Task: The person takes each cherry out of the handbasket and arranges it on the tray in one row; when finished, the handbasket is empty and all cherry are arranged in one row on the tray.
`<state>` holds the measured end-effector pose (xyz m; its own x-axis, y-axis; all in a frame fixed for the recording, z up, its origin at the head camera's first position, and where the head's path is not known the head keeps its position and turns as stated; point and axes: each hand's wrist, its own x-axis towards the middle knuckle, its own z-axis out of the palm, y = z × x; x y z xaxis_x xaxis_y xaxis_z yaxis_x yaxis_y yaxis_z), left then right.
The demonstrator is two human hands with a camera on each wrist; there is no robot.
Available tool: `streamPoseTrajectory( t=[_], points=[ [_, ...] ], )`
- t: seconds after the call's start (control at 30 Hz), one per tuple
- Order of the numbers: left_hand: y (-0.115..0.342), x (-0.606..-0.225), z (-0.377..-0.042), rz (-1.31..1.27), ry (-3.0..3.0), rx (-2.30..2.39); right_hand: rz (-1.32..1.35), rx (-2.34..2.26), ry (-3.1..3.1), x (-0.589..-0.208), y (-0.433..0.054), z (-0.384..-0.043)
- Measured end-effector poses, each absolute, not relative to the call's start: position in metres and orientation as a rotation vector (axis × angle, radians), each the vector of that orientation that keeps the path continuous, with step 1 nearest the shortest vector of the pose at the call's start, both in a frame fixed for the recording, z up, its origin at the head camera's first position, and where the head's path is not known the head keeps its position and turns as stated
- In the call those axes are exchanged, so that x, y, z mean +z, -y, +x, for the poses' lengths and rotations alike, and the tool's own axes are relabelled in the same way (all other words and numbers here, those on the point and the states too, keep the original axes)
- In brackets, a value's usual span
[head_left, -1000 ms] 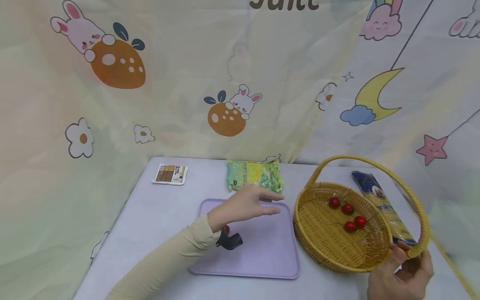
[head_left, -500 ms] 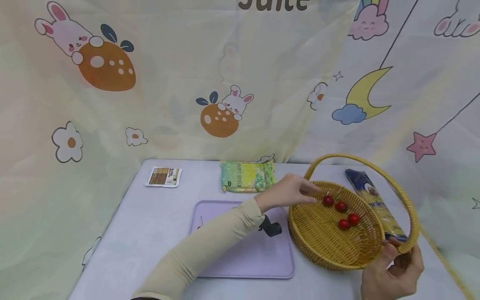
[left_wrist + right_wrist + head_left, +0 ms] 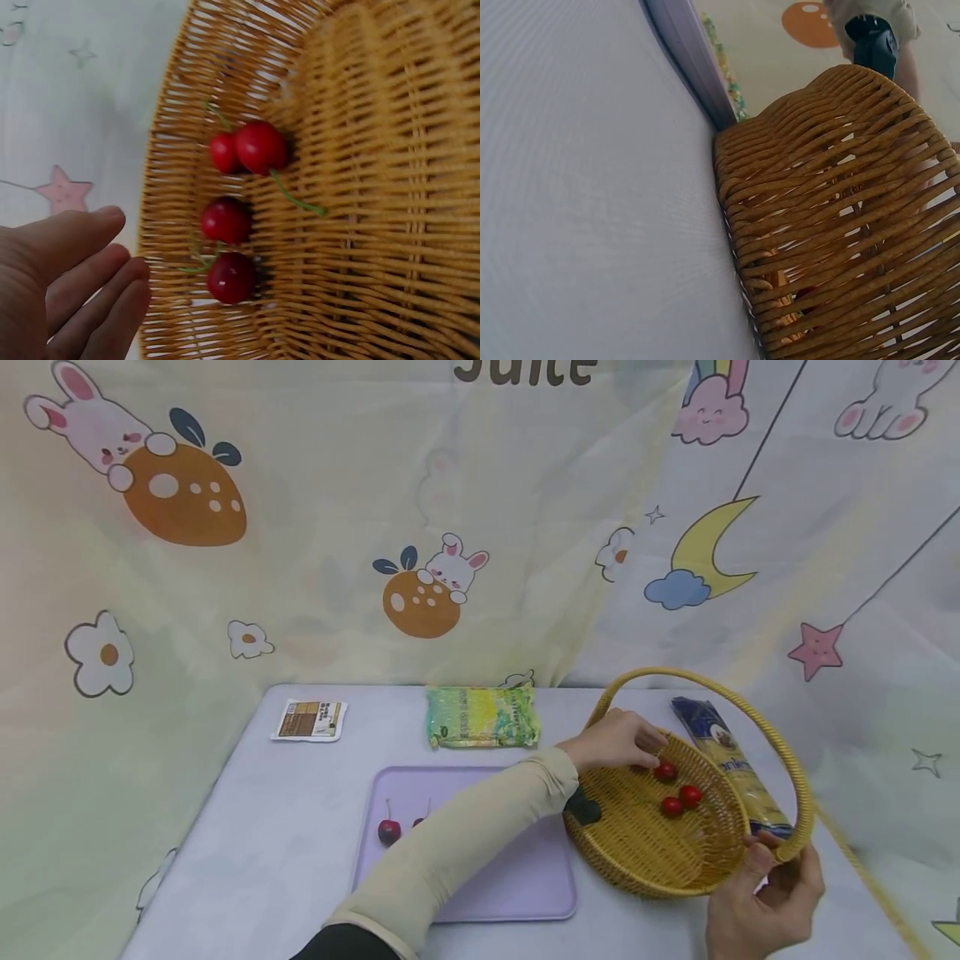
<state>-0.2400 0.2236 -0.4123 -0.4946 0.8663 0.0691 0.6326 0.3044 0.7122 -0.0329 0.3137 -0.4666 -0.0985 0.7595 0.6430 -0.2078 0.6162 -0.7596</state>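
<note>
My left hand [image 3: 617,740] reaches over the far left part of a round wicker basket [image 3: 637,852], fingers loosely extended. In the left wrist view its fingers are apart from the dark red cherries [image 3: 226,220] and hold nothing. Several cherries lie inside the basket; one pair [image 3: 681,802] sits nearer its middle, another cherry [image 3: 665,770] just by my fingertips. At the near right, my right hand [image 3: 765,897] grips the basket at its rim and handle base. The right wrist view shows the basket's woven side [image 3: 840,202] but not the fingers.
Left of the basket lies a lilac tray [image 3: 525,885] with a stemmed cherry [image 3: 388,832] and another partly behind my sleeve. A green-yellow packet [image 3: 483,717] and a small brown-and-white pack [image 3: 309,720] lie behind. A blue-and-gold bag [image 3: 738,768] is beyond the basket.
My left hand has moved right from above the tray to the cherries in the basket. The right hand keeps its grip on the basket. The head view has turned slightly right.
</note>
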Motion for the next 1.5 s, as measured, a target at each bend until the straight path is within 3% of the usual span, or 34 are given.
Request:
streamPoseTrajectory(
  t=[0.77,1.5],
  points=[
    [-0.249,-0.465,-0.255,1.350,-2.385,0.842,-0.435,0.818,1.489,-0.476,-0.317,-0.032],
    [-0.242,-0.441,-0.243,1.438,-2.385,0.622,-0.338,0.853,1.450,-0.470,-0.320,-0.032]
  ],
)
